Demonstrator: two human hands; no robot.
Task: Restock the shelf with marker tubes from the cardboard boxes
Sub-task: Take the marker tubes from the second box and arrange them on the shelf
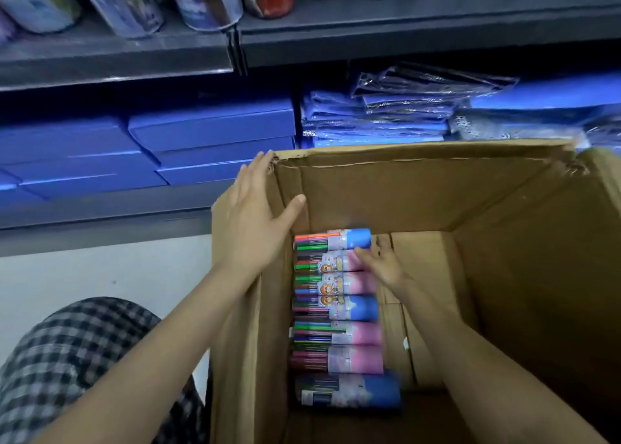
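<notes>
An open cardboard box point(420, 153) stands in front of the shelving. Several marker tubes point(339, 309) with blue or pink caps lie side by side in a row along its left inner wall. My left hand point(252, 222) holds the box's left wall near the far corner, fingers outside and thumb inside. My right hand point(383, 262) reaches deep into the box. Its spread fingertips touch the cap end of the second tube, a pink one point(339, 262), just below the top blue tube point(356, 238). It grips nothing that I can see.
The grey upper shelf point(403, 30) carries upright tubes and tins point(208, 0). On the lower shelf are flat blue boxes point(208, 127) and blue plastic-wrapped packs point(403, 107). White floor point(100, 275) lies to the left, beside my plaid-clad knee point(67, 359). The box's right half shows bare cardboard.
</notes>
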